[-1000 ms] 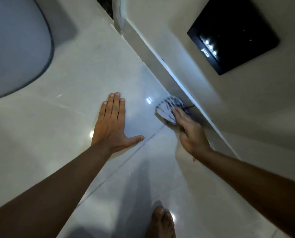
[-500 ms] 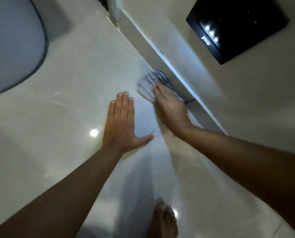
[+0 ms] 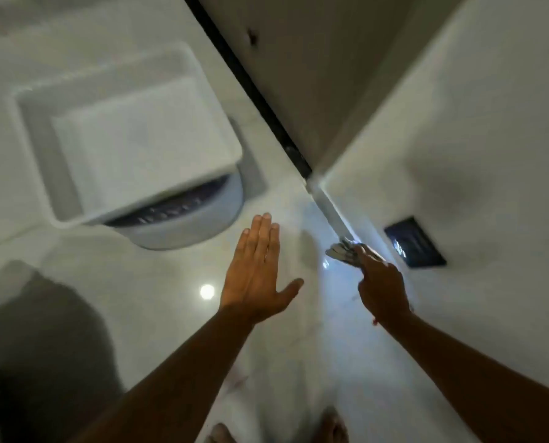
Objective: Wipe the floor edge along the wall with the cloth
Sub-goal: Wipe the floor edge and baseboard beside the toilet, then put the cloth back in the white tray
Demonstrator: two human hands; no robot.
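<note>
A pale patterned cloth [image 3: 342,251] lies bunched on the glossy floor right at the base of the wall. My right hand [image 3: 382,284] presses down on it, fingers over its near side, so only its far end shows. The light skirting [image 3: 330,212] runs along the floor edge just beyond the cloth. My left hand [image 3: 256,276] rests flat on the tiles to the left, fingers together, thumb out, holding nothing. The picture is blurred by motion.
A white tub [image 3: 123,135] sits over a round basin [image 3: 190,225] at the upper left, close to my left fingertips. A black wall panel [image 3: 415,243] is mounted just right of the cloth. A dark door threshold [image 3: 254,91] runs beyond the wall corner. My bare feet [image 3: 330,426] show at the bottom.
My right hand has pushed the cloth farther along the wall edge, toward the corner. The view has swung up and forward, bringing the tub and basin into sight. My left hand stays flat.
</note>
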